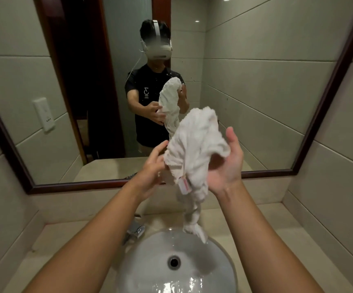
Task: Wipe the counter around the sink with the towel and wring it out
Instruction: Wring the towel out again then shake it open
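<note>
Both hands hold a white towel (194,149) up in the air above the sink (177,263), in front of the mirror (256,81). The left hand (150,172) touches the towel's left side with fingers nearly straight and spread. The right hand (226,163) is open, palm up, with the bunched upper part of the towel resting against its fingers (232,140). The towel's twisted lower end hangs down to the sink's rim, beside the tap (136,230) on the beige table (256,240).
</note>
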### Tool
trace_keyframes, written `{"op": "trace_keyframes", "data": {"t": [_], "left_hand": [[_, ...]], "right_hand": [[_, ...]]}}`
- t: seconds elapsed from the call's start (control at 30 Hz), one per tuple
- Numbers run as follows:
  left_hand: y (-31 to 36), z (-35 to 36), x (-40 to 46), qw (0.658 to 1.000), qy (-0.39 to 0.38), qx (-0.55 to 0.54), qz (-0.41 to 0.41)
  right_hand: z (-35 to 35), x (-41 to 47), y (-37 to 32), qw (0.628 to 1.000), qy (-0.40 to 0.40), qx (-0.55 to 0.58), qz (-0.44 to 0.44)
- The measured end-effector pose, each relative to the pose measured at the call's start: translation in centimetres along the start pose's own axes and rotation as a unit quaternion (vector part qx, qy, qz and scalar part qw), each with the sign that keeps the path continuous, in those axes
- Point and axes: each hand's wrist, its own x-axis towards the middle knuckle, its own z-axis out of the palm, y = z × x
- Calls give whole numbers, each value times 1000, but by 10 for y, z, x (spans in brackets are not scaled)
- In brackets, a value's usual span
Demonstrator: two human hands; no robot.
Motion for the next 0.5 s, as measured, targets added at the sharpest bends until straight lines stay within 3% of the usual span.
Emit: {"op": "trace_keyframes", "data": {"t": [0.07, 0.1, 0.23, 0.3, 0.37, 0.43, 0.5], "left_hand": [[-6, -3, -5, 978, -93, -184, -17], [-10, -3, -7, 976, -111, -188, -24], [-1, 13, -5, 994, -77, 72, 35], [14, 22, -4, 985, -37, 147, 76], [25, 27, -3, 980, -10, 168, 106], [29, 32, -4, 989, -1, 119, 84], [36, 38, -6, 999, -1, -3, 47]], "right_hand": [[3, 3, -6, 999, -34, 20, 5], [3, 6, -9, 999, -44, 18, 7], [6, 18, -14, 994, -79, -63, 39], [8, 19, -11, 980, -54, -186, 37], [13, 22, -11, 929, 39, -366, -28], [9, 26, -14, 836, 135, -519, -120], [7, 26, -16, 730, 200, -633, -165]]}}
